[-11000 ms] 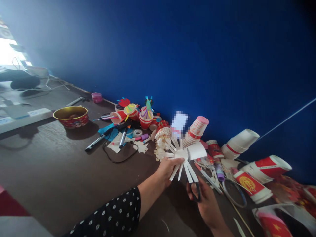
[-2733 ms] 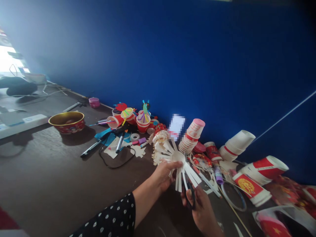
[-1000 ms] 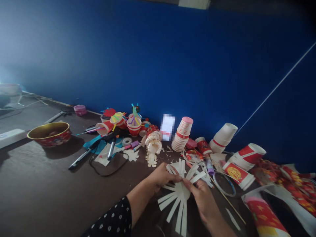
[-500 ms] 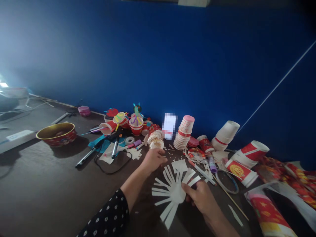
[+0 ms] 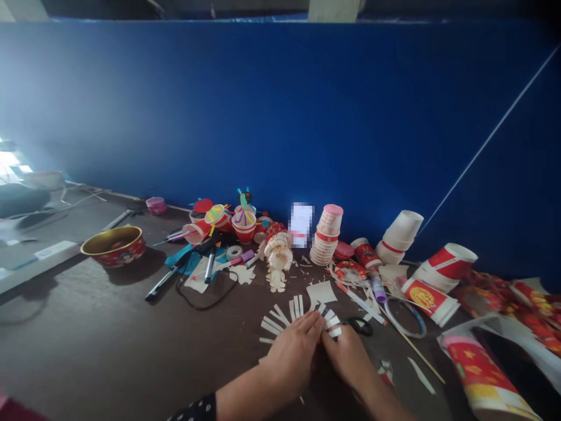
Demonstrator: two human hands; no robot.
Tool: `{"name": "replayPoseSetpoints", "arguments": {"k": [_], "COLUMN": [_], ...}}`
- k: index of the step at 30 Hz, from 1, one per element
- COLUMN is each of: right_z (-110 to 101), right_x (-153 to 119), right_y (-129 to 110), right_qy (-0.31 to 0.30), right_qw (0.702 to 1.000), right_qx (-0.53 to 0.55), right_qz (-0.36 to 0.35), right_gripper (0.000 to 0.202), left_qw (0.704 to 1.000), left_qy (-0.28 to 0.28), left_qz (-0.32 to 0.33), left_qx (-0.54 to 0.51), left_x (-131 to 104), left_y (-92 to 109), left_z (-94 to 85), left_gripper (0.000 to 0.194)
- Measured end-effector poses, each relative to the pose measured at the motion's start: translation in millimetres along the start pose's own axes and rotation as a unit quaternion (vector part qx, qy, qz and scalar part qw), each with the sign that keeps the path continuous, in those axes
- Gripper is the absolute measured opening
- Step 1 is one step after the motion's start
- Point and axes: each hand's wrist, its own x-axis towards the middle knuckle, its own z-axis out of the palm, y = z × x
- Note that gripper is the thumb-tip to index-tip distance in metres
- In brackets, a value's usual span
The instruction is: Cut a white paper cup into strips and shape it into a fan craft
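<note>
A white paper cup cut into splayed strips (image 5: 280, 318) is between my hands, near the front of the table. My left hand (image 5: 295, 345) lies over its middle, fingers together and closed on it. My right hand (image 5: 346, 354) pinches its right side between thumb and fingers. The hands meet over the cup's base, which they hide, and strips fan out beyond the fingertips. Just right of my right hand shows a black scissors handle (image 5: 359, 326). Behind the hands stands a figure of white curled paper (image 5: 278, 257).
A stack of paper cups (image 5: 326, 234) stands by the blue partition (image 5: 280, 117). More cups (image 5: 401, 237) lie to the right, beside a wooden stick (image 5: 421, 354) and a purple glue stick (image 5: 377, 289). At left are a red bowl (image 5: 114, 245) and a box cutter (image 5: 169, 278).
My left hand has moved from the curled-paper figure to the cut cup and now covers its middle. The scissors handle has come into sight, and the view has tilted up a little.
</note>
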Motion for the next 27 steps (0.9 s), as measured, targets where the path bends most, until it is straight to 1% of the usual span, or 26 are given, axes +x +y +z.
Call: {"name": "replayPoseSetpoints", "arguments": {"k": [1,3,4,5,6,7,8,10,11,13,16,19,24,26,27], "right_z": [0,-2,-5,-9,-13,-18,-24,-32,-35,-36,-34,-37,-53,-52,-49], "right_x": [-1,-3,-4,-4,-3,-2,0,3,5,7,12,17,21,18,15], "right_y": [0,-1,-2,-2,-2,-2,-2,-1,0,2,8,15,18,13,9], "right_qy": [0.002,-0.019,-0.036,-0.052,-0.059,-0.031,0.022,0.103,0.128,0.136,0.109,0.125,0.172,0.171,0.157], "right_qw": [1.000,1.000,0.999,0.998,0.998,0.998,0.997,0.981,0.970,0.949,0.928,0.920,0.910,0.915,0.923], "right_qx": [-0.003,0.001,0.003,-0.003,-0.019,-0.044,-0.077,-0.138,-0.173,-0.250,-0.335,-0.361,-0.370,-0.348,-0.307], "right_qz": [-0.008,0.009,0.034,0.040,0.027,0.009,-0.019,-0.084,-0.110,-0.139,-0.121,-0.094,-0.072,-0.113,-0.172], "right_gripper": [0.026,0.026,0.029,0.033,0.038,0.042,0.044,0.043,0.041,0.036,0.025,0.017,0.013,0.018,0.022], "left_qw": [0.999,0.996,0.995,0.995,0.994,0.994,0.993,0.992,0.992,0.991,0.991,0.990,0.979,0.976,0.976], "left_qy": [-0.031,-0.060,-0.064,-0.064,-0.065,-0.066,-0.065,-0.067,-0.070,-0.075,-0.078,-0.079,-0.114,-0.120,-0.117], "left_qz": [-0.005,-0.011,-0.006,0.005,0.022,0.040,0.056,0.073,0.078,0.083,0.086,0.099,0.165,0.180,0.184], "left_qx": [0.027,0.064,0.074,0.080,0.083,0.083,0.081,0.076,0.075,0.073,0.070,0.061,0.032,0.023,0.019], "left_x": [-1,-4,-5,-7,-9,-10,-12,-15,-16,-16,-16,-17,-23,-24,-24], "left_y": [-4,-11,-13,-14,-15,-16,-16,-18,-18,-20,-20,-19,-15,-14,-14], "left_z": [1.7,2.6,2.4,1.9,1.2,0.4,-0.5,-2.4,-3.3,-4.8,-6.8,-9.5,-16.5,-18.5,-18.8], "left_gripper": [0.064,0.061,0.062,0.068,0.077,0.084,0.089,0.091,0.091,0.094,0.099,0.099,0.090,0.088,0.087]}}
